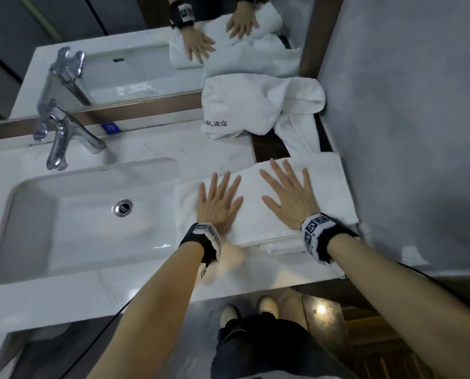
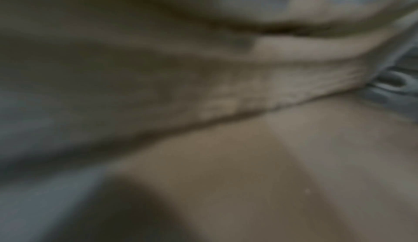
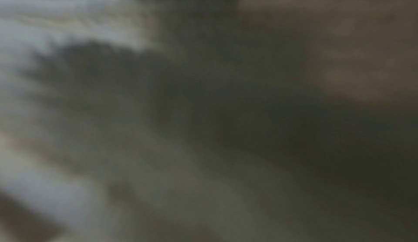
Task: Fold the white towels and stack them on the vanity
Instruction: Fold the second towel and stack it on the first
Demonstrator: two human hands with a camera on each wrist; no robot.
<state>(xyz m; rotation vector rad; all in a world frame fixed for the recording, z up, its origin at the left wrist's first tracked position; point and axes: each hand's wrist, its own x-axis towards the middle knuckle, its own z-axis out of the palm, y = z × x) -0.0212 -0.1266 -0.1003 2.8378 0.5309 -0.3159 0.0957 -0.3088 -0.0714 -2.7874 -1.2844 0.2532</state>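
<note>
A folded white towel [image 1: 329, 187] lies flat on the white vanity top [image 1: 151, 285], right of the sink, with further folded edges showing beneath its near side. My left hand [image 1: 220, 198] presses flat on its left part, fingers spread and straight. My right hand [image 1: 288, 192] lies flat on its middle, fingers spread too. Behind it, an unfolded white towel [image 1: 255, 105] with dark embroidered lettering sits crumpled against the mirror. Both wrist views are dark and blurred, showing only towel cloth [image 2: 282, 77] [image 3: 45, 22] up close.
A white basin [image 1: 72, 214] with a chrome faucet [image 1: 64, 138] takes up the vanity's left side. A mirror [image 1: 135, 58] runs along the back and a grey wall [image 1: 409, 132] closes the right side. My shoes [image 1: 250, 310] stand on the floor below.
</note>
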